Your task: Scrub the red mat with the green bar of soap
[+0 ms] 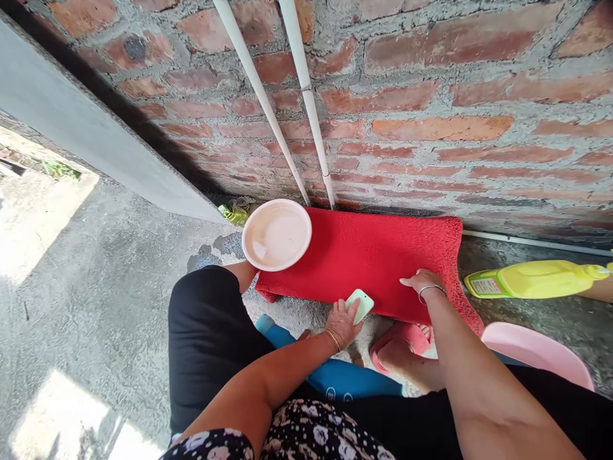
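Observation:
A red mat (364, 249) lies spread over a low support in front of me, its textured edges hanging down at the ends. My left hand (342, 322) is closed on a pale green scrubbing brush (361, 303) at the mat's near edge. Its rounded back, with a small hole at one end, faces up; the underside is hidden. Toward the right end, my right hand (426, 281) rests on the mat with one digit stretched out to the left and nothing visible in it. A pale pink basin (278, 233) holding water stands on the mat's left end.
On the right lies a yellow detergent bottle (541, 279), beside a pink tub (541, 348). A smaller yellow-green bottle (233, 214) is behind the basin. Two white pipes (313, 121) run down the brick wall (440, 128). Something blue (354, 377) is under me.

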Demonstrator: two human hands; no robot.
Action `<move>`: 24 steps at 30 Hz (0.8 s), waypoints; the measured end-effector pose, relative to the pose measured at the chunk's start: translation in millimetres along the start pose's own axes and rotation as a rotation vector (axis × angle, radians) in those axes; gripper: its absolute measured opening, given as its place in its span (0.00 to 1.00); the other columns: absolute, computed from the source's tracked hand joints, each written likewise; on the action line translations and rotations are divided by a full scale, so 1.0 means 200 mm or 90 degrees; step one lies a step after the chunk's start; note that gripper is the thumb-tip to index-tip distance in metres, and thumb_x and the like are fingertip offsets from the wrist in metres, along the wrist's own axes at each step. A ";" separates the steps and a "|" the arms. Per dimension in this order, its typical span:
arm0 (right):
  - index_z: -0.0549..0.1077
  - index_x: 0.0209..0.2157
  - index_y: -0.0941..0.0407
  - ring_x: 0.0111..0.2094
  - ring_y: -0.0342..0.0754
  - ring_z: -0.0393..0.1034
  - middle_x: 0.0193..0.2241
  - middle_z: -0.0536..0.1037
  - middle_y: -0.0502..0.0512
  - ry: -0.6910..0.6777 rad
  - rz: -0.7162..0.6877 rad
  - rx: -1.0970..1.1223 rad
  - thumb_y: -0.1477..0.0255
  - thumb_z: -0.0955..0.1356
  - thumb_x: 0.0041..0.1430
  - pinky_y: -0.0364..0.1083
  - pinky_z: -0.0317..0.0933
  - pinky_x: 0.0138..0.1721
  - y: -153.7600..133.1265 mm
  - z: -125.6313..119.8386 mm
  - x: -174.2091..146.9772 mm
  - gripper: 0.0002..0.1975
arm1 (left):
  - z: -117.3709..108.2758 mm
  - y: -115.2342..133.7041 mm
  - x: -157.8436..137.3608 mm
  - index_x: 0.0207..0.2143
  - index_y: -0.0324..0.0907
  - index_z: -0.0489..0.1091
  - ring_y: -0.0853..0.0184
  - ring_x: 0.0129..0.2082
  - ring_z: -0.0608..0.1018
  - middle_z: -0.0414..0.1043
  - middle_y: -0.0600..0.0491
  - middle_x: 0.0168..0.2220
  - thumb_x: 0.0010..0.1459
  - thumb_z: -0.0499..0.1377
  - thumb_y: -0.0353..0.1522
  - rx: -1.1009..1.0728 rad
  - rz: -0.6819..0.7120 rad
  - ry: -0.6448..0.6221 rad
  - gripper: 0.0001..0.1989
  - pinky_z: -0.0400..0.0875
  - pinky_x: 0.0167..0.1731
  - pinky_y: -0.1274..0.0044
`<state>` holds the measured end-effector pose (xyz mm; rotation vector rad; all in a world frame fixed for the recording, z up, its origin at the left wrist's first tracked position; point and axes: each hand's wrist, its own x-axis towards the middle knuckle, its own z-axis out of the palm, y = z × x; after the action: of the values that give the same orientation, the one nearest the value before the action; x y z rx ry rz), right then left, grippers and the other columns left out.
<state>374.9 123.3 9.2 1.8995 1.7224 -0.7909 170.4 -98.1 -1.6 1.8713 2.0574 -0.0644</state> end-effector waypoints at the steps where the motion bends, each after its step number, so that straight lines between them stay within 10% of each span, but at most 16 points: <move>1: 0.73 0.47 0.62 0.52 0.62 0.70 0.47 0.76 0.70 -0.003 -0.001 -0.002 0.57 0.69 0.56 0.54 0.65 0.49 0.00 0.00 -0.01 0.26 | -0.01 0.00 0.01 0.65 0.51 0.56 0.58 0.44 0.68 0.64 0.45 0.46 0.55 0.59 0.47 -0.012 -0.005 0.010 0.36 0.66 0.43 0.66; 8: 0.73 0.48 0.62 0.53 0.60 0.69 0.49 0.75 0.69 -0.016 0.000 0.001 0.57 0.69 0.56 0.51 0.65 0.50 -0.01 -0.03 -0.03 0.26 | -0.21 -0.20 0.20 0.65 0.44 0.57 0.58 0.43 0.68 0.64 0.43 0.46 0.59 0.56 0.42 0.001 -0.260 0.053 0.33 0.67 0.41 0.69; 17: 0.73 0.47 0.62 0.52 0.61 0.70 0.49 0.75 0.70 -0.009 0.006 0.006 0.57 0.70 0.55 0.53 0.66 0.48 0.00 -0.01 -0.01 0.25 | -0.08 -0.02 0.03 0.65 0.54 0.56 0.59 0.43 0.67 0.63 0.47 0.46 0.55 0.60 0.45 0.028 0.040 0.004 0.36 0.65 0.44 0.68; 24: 0.73 0.47 0.61 0.52 0.61 0.70 0.50 0.74 0.70 -0.009 0.016 0.027 0.58 0.70 0.55 0.54 0.66 0.47 -0.01 -0.02 -0.02 0.25 | -0.25 -0.36 0.07 0.67 0.44 0.53 0.58 0.43 0.69 0.64 0.44 0.45 0.59 0.56 0.42 0.060 -0.243 0.050 0.36 0.66 0.42 0.69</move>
<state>372.5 122.7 14.7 1.9356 1.6822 -0.8349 88.8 -79.4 26.8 1.5260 2.4799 -0.1885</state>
